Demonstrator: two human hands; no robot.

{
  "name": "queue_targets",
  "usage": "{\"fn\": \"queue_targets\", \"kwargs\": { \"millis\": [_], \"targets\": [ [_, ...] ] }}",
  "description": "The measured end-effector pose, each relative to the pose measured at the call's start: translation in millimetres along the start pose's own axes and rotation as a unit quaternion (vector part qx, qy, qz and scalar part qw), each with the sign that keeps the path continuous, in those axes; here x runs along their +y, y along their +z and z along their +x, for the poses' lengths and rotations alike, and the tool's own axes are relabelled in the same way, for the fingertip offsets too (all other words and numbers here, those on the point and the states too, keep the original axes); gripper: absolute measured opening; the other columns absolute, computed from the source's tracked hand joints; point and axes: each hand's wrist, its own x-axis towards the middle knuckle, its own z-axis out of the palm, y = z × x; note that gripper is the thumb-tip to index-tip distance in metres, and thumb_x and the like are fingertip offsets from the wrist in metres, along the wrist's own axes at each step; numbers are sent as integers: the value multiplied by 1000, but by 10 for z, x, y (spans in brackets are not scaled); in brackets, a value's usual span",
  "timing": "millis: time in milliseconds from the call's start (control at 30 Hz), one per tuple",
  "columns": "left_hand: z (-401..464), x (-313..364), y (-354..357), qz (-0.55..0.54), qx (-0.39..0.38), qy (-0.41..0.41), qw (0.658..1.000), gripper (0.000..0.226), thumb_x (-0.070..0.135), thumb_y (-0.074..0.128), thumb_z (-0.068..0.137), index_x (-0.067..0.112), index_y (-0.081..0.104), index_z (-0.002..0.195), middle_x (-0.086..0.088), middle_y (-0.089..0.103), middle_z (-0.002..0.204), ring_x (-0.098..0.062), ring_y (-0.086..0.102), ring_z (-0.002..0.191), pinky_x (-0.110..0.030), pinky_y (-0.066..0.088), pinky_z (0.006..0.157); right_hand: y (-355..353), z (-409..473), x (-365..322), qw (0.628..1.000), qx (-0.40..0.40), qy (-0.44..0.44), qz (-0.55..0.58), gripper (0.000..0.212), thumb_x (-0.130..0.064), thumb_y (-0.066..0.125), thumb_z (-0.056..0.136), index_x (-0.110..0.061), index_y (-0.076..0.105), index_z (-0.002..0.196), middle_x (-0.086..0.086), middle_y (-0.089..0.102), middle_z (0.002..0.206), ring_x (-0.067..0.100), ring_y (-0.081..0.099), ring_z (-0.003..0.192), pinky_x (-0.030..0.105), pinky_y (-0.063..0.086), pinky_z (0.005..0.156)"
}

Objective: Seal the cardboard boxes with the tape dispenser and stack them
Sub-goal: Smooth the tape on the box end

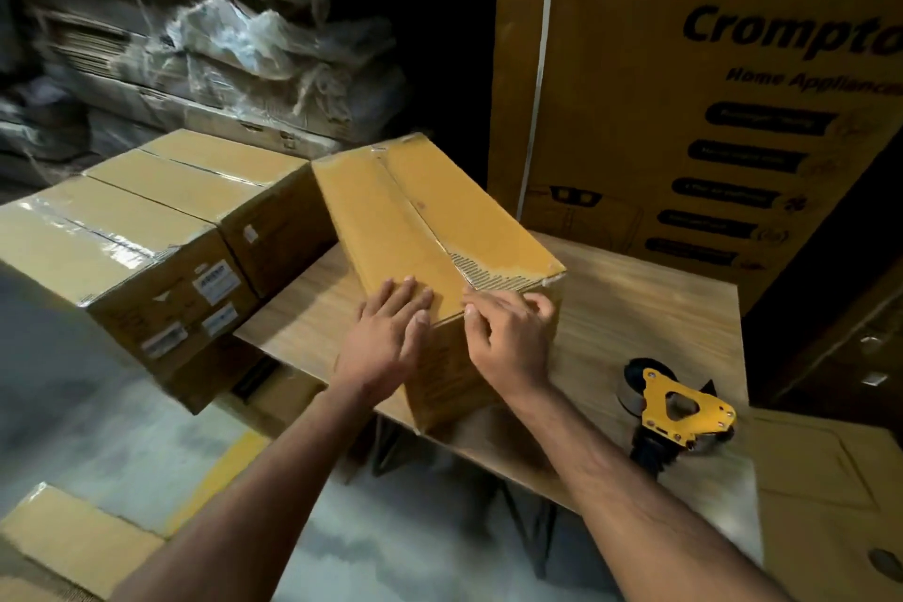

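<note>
Head view: our left hand (391,332) lies flat on the box (430,230) at the bench's (635,308) near edge; right hand (508,332) pinches its tape end. Stiff, probably light; we'd grip its side walls.

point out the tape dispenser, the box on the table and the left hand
tape dispenser (684,403): head view, yellow side plate
box on the table (415,230): head view, top flap
left hand (386,332): head view, back of the hand

Taped brown cardboard box (440,230) lying skewed on wooden bench (635,308); yellow tape dispenser (679,406) resting apart near bench edge; sealed boxes (161,230) alongside.
</note>
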Motion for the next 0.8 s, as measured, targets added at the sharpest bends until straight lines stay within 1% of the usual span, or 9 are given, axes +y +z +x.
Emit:
{"fn": "queue_targets", "kwargs": {
  "millis": [67, 133, 167, 267, 367, 433, 500, 633, 800],
  "targets": [
    [-191, 26, -12, -48, 32, -75, 996, 51, 49, 24, 105, 30, 41, 150, 1, 16, 164, -24, 0, 153, -46, 7, 124, -57, -23, -57, 997, 47, 53, -36, 15, -30, 62, 90, -24, 70, 101, -1, 67, 104, 23, 58, 100, 43, 33, 91],
    [-297, 28, -25, -94, 42, -127, 987, 45, 42, 33, 106, 30, 46, 147, -2, 14, 165, -26, 0, 153, -46, 9, 123, -154, 29, -35, 975, 70, 201, -58, 30, -39, 63, 90, -19, 62, 113, 11, 53, 120, 31, 47, 111, 46, 38, 91],
    [-349, 24, -46, -116, 48, -150, 981, 43, 41, 36, 105, 31, 48, 145, -2, 14, 165, -27, 4, 153, -47, 12, 122, -203, 70, 12, 959, 37, 280, -36, 38, -43, 60, 91, -18, 58, 119, 14, 49, 126, 33, 44, 116, 46, 40, 90],
    [-522, 15, -119, -205, 103, -218, 949, 39, 45, 48, 99, 29, 49, 135, -6, 37, 152, -28, 47, 132, -50, 47, 105, -297, 105, 111, 901, -83, 414, 105, 46, -50, 54, 94, -13, 53, 120, 15, 55, 122, 31, 54, 105, 41, 49, 78],
    [-658, 36, -167, -353, 109, -332, 868, 49, 44, 59, 94, 21, 36, 131, -5, 56, 122, -23, 64, 101, -46, 58, 85, -343, -49, 50, 874, -115, 445, 157, 51, -52, 54, 94, -18, 49, 131, 11, 57, 123, 29, 58, 101, 40, 53, 78],
    [-719, 25, -166, -436, 86, -377, 813, 51, 50, 56, 93, 18, 40, 129, -8, 63, 114, -26, 65, 97, -50, 57, 86, -344, -196, -41, 841, -122, 469, 242, 59, -49, 55, 95, -24, 40, 145, 5, 53, 133, 28, 55, 115, 39, 47, 88],
    [-800, 8, -179, -465, 97, -396, 786, 48, 50, 54, 95, 15, 47, 127, -10, 66, 109, -27, 66, 95, -51, 57, 86, -362, -332, -123, 821, -98, 480, 292, 56, -46, 56, 96, -23, 41, 146, 2, 56, 134, 26, 54, 118, 39, 45, 94],
    [-1006, -32, -269, -475, 132, -411, 767, 43, 43, 54, 96, 15, 51, 128, -11, 68, 104, -29, 67, 94, -51, 57, 87, -487, -562, -414, 844, -34, 447, 295, 41, -33, 55, 100, -13, 55, 136, 5, 64, 120, 22, 59, 101, 30, 44, 80],
    [-1256, -169, -428, -450, 181, -427, 763, 47, 39, 52, 96, 13, 51, 135, -8, 64, 106, -27, 63, 95, -50, 55, 89, -493, -716, -790, 869, -32, 398, 291, 36, -29, 54, 101, -14, 58, 133, 7, 65, 115, 21, 59, 97, 33, 48, 83]
  ]
}}
